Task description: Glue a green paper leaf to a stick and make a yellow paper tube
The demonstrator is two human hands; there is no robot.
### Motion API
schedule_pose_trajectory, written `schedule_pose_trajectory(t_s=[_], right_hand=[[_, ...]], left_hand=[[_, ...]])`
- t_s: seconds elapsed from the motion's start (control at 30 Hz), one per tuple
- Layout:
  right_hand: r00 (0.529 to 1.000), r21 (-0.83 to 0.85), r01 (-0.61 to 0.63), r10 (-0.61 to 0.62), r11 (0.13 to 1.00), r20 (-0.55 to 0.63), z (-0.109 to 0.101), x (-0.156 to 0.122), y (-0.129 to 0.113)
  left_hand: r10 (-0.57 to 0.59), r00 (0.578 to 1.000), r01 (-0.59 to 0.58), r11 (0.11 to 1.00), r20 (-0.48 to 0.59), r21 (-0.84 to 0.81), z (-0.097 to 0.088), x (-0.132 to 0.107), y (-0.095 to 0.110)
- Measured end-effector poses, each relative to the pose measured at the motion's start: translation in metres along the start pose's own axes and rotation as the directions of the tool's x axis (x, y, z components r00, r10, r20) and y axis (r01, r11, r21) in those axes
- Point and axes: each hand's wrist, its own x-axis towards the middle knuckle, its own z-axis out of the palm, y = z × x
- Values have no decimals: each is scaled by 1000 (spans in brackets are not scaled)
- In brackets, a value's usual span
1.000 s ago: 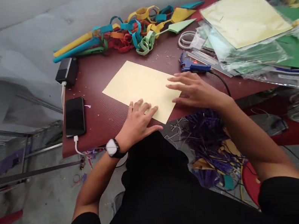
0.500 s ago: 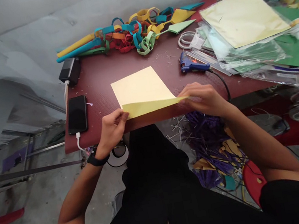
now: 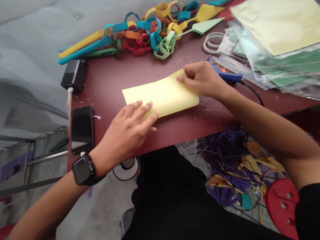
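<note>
A sheet of yellow paper (image 3: 162, 95) lies on the dark red table (image 3: 104, 80), its near part folded over toward the far edge. The near side bends in a rounded curve. My left hand (image 3: 131, 124) rests flat on the paper's left end, fingers spread. At the far right corner, my right hand (image 3: 202, 78) pinches the paper between thumb and fingers. Just behind that hand is a blue glue gun (image 3: 227, 74), partly hidden by it.
A phone (image 3: 82, 129) with a cable and a black power adapter (image 3: 74, 77) sit at left. Paper chains (image 3: 159, 26) and rolled paper run along the back. Yellow sheets (image 3: 284, 17) in plastic sleeves are piled at right. Purple scraps (image 3: 223, 150) and a red stool (image 3: 285, 205) are below.
The paper's near edge has been brought over to the far side. My left hand has gone from pinching the edge to lying flat; my right hand has moved away from me.
</note>
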Motion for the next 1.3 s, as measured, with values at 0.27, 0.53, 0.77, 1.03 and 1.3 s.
schedule_pose_trajectory(t_s=[0.27,0.53,0.77,1.03,1.3], right_hand=[[964,-257,248,-264,934,-28,11,2,-11],[771,-102,583,-510,806,381,25,-16,-11],[745,-87,599,-514,796,426,31,-21,1],[805,-89,524,-459,847,376,37,-24,-3],[834,-86,446,-379,891,400,35,-25,-5]], left_hand=[[26,993,-28,999,114,20,35,12,-14],[18,1000,-18,1000,16,7,40,13,-20],[-17,1000,19,994,22,-107,42,13,-40],[-62,992,83,978,108,-193,49,9,-48],[-59,991,83,977,122,-199,48,11,-49]])
